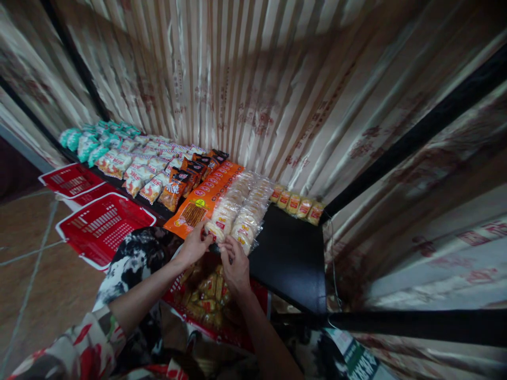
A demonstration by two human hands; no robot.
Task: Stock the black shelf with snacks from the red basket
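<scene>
At the shelf's front edge, a clear packet of round, pale rice crackers (215, 231) is held between my hands. My left hand (196, 245) grips its left side, thumb and fingers closed. The fingers of my right hand (235, 262) pinch its lower right edge. Behind it runs a row of similar packets, and a second row of pale cracker packets (244, 228) stands to the right. Just left of these lies a flat orange snack bag (195, 212). Under my forearms, a red basket (253, 338) contains many yellow-wrapped snacks (208, 290).
Farther left on the black shelf (295, 264) are orange-and-black bags (173, 192), white bags (137, 177) and green bags (87, 145). Small yellow packets (293, 203) line its back right. Red baskets (106, 224) rest at the left. A striped curtain (245, 79) hangs behind.
</scene>
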